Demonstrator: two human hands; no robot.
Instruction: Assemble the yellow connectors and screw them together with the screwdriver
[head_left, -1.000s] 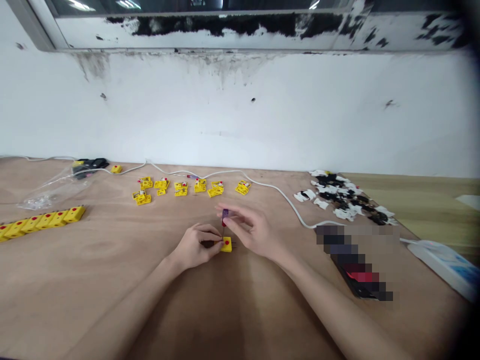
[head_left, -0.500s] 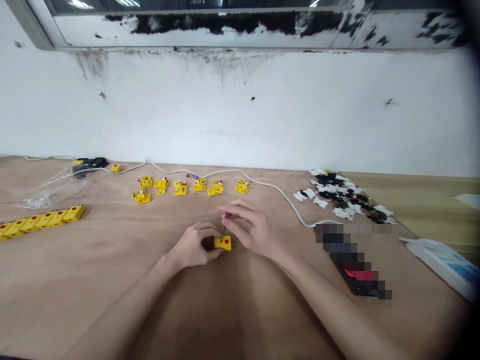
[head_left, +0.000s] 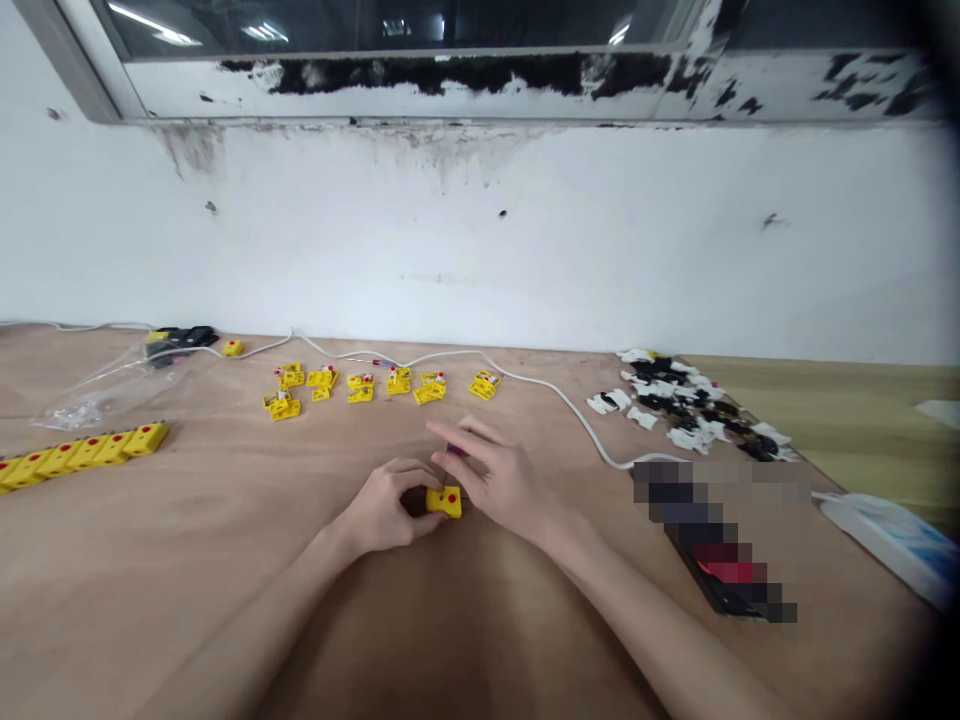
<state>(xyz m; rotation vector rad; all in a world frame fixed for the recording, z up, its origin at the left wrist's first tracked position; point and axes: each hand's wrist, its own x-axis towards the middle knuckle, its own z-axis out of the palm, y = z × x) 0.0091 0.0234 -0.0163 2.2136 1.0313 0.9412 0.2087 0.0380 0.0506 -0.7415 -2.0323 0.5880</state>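
One yellow connector is sitting on the tabletop, probably mid-job: left hand is pinching its side, right hand is holding a purple-handled screwdriver at its top. Closed connectors lining up left are looking done imo; opened connectors further back are likely waiting.

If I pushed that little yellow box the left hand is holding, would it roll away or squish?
The yellow box would probably slide rather than roll, because its sides look flat. It likely wouldn't squish: its edges look straight and firm in the left hand. It's probably light, being so small beside the fingers.
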